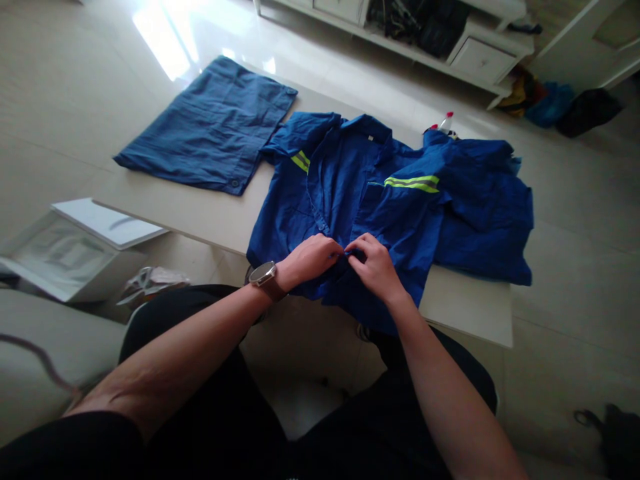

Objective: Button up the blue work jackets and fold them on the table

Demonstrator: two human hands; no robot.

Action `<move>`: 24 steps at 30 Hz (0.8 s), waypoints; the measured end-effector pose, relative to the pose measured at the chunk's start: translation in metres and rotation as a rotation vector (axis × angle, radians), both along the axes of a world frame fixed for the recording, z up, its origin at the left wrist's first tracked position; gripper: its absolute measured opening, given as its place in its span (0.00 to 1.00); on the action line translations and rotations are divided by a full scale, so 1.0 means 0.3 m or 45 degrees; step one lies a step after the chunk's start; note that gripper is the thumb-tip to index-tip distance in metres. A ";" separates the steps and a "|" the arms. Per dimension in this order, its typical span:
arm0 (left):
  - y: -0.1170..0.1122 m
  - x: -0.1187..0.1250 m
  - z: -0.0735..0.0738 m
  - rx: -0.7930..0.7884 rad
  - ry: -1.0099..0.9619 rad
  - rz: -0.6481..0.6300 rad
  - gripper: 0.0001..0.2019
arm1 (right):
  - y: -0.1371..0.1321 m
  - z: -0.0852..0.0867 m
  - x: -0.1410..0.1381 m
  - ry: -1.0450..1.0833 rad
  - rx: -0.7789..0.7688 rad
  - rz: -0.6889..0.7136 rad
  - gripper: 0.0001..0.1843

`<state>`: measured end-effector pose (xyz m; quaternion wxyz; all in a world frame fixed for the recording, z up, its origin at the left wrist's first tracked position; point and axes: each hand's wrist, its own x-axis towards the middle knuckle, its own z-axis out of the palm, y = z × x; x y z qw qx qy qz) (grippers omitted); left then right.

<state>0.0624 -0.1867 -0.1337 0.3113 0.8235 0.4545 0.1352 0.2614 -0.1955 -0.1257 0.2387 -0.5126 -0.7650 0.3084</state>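
Observation:
A blue work jacket (400, 227) with yellow-green and grey reflective strips lies front side up on a low pale table (470, 307). Its collar points away from me and its lower edge hangs over the near side. At the lower front opening, my left hand (313, 259), with a watch on its wrist, pinches the jacket's edge. My right hand (373, 263) meets it there, thumb and fingers closed on the cloth. The fingertips nearly touch, and whatever small part lies between them is hidden. A button shows on the front edge just above my left hand.
Folded blue cloth (215, 127) with buttons covers the table's left end. More blue clothing (490, 213) lies at the right, with a red-capped bottle (447, 122) behind it. A white box (75, 247) stands on the floor at left; a white cabinet (425, 57) stands beyond the table.

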 end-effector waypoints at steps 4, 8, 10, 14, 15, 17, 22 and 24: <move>-0.005 0.015 -0.006 -0.136 -0.167 0.145 0.14 | 0.005 -0.002 -0.008 0.049 -0.059 -0.148 0.07; -0.001 0.024 -0.012 -0.249 -0.285 0.307 0.13 | 0.010 -0.004 -0.013 0.080 -0.044 -0.134 0.07; 0.000 0.026 -0.014 -0.294 -0.326 0.368 0.13 | 0.011 -0.003 -0.015 0.080 -0.004 -0.092 0.07; 0.001 0.026 -0.012 -0.349 -0.371 0.394 0.14 | 0.010 0.000 -0.018 0.078 0.012 -0.080 0.04; 0.000 0.026 -0.010 -0.344 -0.372 0.387 0.14 | 0.009 0.000 -0.018 0.078 0.011 -0.081 0.04; 0.000 0.026 -0.006 -0.332 -0.376 0.391 0.14 | 0.008 0.001 -0.018 0.078 0.013 -0.087 0.04; 0.007 0.027 -0.010 -0.497 -0.482 0.393 0.12 | 0.009 0.001 -0.016 0.068 0.032 -0.129 0.05; 0.012 0.029 -0.013 -0.653 -0.569 0.414 0.11 | 0.010 -0.002 -0.015 0.065 0.052 -0.137 0.05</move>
